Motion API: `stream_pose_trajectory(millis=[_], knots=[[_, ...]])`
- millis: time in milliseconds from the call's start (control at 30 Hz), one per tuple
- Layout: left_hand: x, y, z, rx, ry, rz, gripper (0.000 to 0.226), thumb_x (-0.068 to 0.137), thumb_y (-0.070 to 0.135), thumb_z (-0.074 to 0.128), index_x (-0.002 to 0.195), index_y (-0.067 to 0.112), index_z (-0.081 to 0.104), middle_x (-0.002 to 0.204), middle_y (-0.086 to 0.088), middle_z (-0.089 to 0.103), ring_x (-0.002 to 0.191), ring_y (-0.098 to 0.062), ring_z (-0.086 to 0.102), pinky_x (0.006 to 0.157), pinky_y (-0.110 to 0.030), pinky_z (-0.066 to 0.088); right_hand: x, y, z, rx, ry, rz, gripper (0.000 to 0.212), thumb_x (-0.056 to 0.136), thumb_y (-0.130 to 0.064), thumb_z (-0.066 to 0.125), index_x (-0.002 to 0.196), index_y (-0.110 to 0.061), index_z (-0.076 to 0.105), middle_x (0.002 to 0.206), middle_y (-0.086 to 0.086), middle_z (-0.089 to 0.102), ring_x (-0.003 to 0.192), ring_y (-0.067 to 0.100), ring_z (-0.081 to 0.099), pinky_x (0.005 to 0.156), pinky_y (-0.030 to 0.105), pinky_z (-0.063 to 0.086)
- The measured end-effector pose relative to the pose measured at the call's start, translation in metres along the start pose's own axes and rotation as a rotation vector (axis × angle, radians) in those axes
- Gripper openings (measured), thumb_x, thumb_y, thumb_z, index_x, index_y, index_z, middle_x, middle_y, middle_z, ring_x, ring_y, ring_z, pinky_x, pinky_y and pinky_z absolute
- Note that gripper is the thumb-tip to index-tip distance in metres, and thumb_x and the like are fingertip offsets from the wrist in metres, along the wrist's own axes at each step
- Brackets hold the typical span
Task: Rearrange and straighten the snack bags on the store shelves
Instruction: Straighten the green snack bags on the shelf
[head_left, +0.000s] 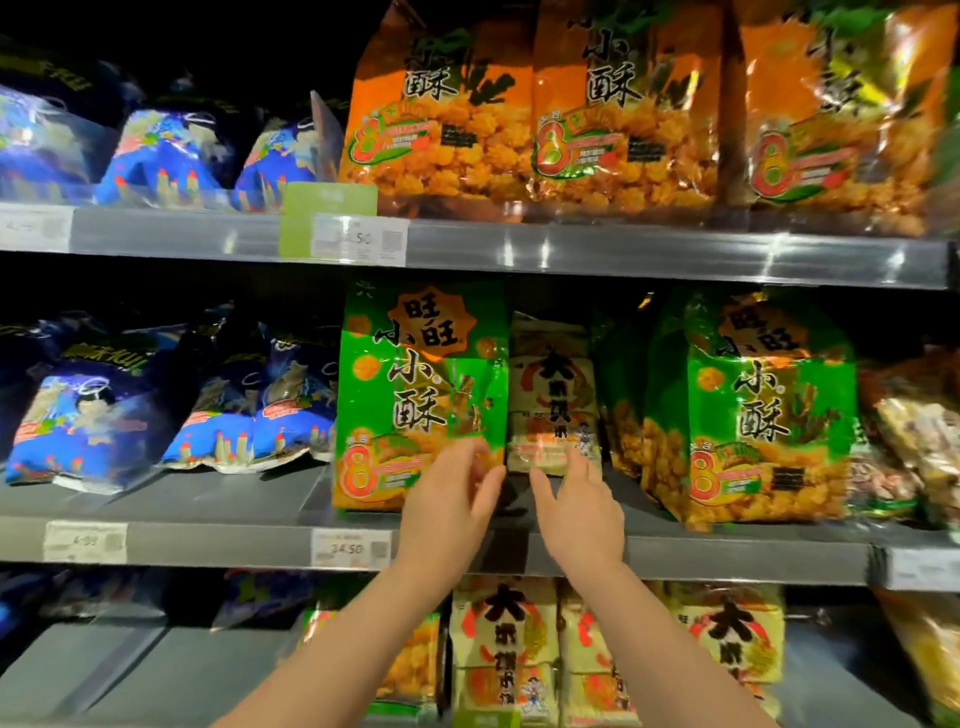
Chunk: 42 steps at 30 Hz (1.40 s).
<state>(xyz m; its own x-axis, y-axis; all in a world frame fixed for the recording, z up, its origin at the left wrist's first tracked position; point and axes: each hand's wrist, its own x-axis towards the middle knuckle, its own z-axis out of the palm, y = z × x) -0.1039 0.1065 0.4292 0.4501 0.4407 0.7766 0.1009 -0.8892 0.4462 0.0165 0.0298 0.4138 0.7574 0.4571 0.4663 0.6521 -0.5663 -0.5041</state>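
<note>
On the middle shelf a green snack bag (421, 395) stands upright. My left hand (449, 512) is at its lower right corner, fingers relaxed and touching the bag's front. A cream rice-cracker bag (553, 395) stands further back in the gap to its right. My right hand (579, 512) reaches into that gap with straight fingers, its tips at the cream bag's bottom edge. Another green bag (769, 410) leans at the right of the gap.
Orange snack bags (535, 104) fill the top shelf at right, blue bags (166, 156) at left. More blue bags (93, 415) lie on the middle shelf's left. Cream bags (504, 649) stand on the lower shelf. Price tags (350, 548) line the grey shelf rail (727, 564).
</note>
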Motion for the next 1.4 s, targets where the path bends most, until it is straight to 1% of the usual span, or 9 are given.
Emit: stream_pose_trajectory(millis=[133,200,367,433,567,800,1000,1233,1400], knots=[[0.002,0.018,0.048,-0.034,-0.143,0.000,0.033,0.092,0.031,0.053,0.121,0.016,0.052,0.097,0.002,0.060,0.088,-0.014,0.058,0.071,-0.023,0.041,0.017,0.033,-0.014,-0.228,-0.094,0.053,0.049,0.095,-0.044,0.037,0.135,-0.015,0.039,0.128,0.007,0.055,0.115,0.028,0.053,0.090,0.039,0.045],[0.004,0.021,0.067,-0.021,-0.224,-0.028,0.040,0.093,0.032,0.050,0.130,0.016,0.046,0.114,-0.003,0.058,0.102,-0.018,0.056,0.081,-0.026,0.042,0.028,0.041,-0.017,-0.301,-0.236,0.064,0.046,0.096,-0.040,0.035,0.134,-0.015,0.041,0.134,0.007,0.048,0.122,0.030,0.047,0.094,0.041,0.042],[0.009,0.022,0.088,0.110,-0.319,-0.077,0.053,0.097,0.040,0.036,0.145,0.020,0.024,0.145,0.000,0.039,0.128,-0.017,0.040,0.097,-0.029,0.039,0.058,0.042,-0.015,-0.342,-0.630,0.096,0.061,0.096,-0.033,0.029,0.150,-0.019,0.005,0.159,0.007,-0.002,0.144,0.033,0.008,0.116,0.047,0.016],[0.010,0.020,0.090,0.124,-0.303,-0.088,0.056,0.097,0.042,0.035,0.146,0.021,0.019,0.150,0.000,0.032,0.133,-0.017,0.036,0.101,-0.029,0.039,0.067,0.043,-0.013,-0.289,-0.690,0.154,0.067,0.095,-0.028,0.034,0.150,-0.015,-0.002,0.158,0.010,-0.004,0.144,0.032,0.007,0.117,0.044,0.015],[0.013,0.019,0.095,0.123,-0.282,-0.110,0.061,0.096,0.044,0.033,0.148,0.021,0.012,0.153,0.000,0.025,0.135,-0.015,0.033,0.104,-0.030,0.038,0.081,0.043,-0.011,-0.102,-0.587,0.264,0.073,0.096,-0.032,0.043,0.147,-0.004,0.000,0.152,0.016,0.023,0.135,0.030,0.033,0.109,0.035,0.031],[0.015,0.016,0.095,0.110,-0.232,-0.121,0.070,0.094,0.050,0.033,0.148,0.020,0.000,0.156,-0.001,0.016,0.140,-0.014,0.023,0.107,-0.027,0.032,0.094,0.041,-0.004,0.176,-0.405,0.311,0.060,0.089,-0.036,0.057,0.133,0.002,0.040,0.133,0.018,0.050,0.121,0.032,0.050,0.096,0.034,0.040],[0.013,0.016,0.094,0.072,-0.231,-0.119,0.076,0.092,0.052,0.037,0.148,0.020,-0.005,0.157,0.002,0.010,0.142,-0.012,0.016,0.110,-0.025,0.026,0.096,0.032,0.001,0.032,-0.446,0.381,0.088,0.085,-0.054,0.056,0.143,0.002,0.020,0.135,0.015,0.049,0.120,0.029,0.051,0.089,0.033,0.045],[0.011,0.015,0.092,0.072,-0.224,-0.123,0.079,0.091,0.051,0.040,0.148,0.020,-0.004,0.157,0.001,0.011,0.142,-0.012,0.016,0.111,-0.024,0.024,0.095,0.025,-0.004,0.173,-0.339,0.428,0.077,0.087,-0.035,0.062,0.136,0.006,0.020,0.125,0.017,0.055,0.112,0.029,0.057,0.085,0.031,0.049],[0.010,0.015,0.092,0.064,-0.215,-0.115,0.080,0.091,0.051,0.042,0.148,0.019,-0.003,0.156,0.000,0.014,0.142,-0.012,0.017,0.112,-0.025,0.024,0.088,0.028,-0.014,0.542,-0.274,0.483,0.072,0.081,-0.019,0.071,0.135,0.000,0.027,0.117,0.016,0.054,0.093,0.024,0.058,0.080,0.033,0.055]])
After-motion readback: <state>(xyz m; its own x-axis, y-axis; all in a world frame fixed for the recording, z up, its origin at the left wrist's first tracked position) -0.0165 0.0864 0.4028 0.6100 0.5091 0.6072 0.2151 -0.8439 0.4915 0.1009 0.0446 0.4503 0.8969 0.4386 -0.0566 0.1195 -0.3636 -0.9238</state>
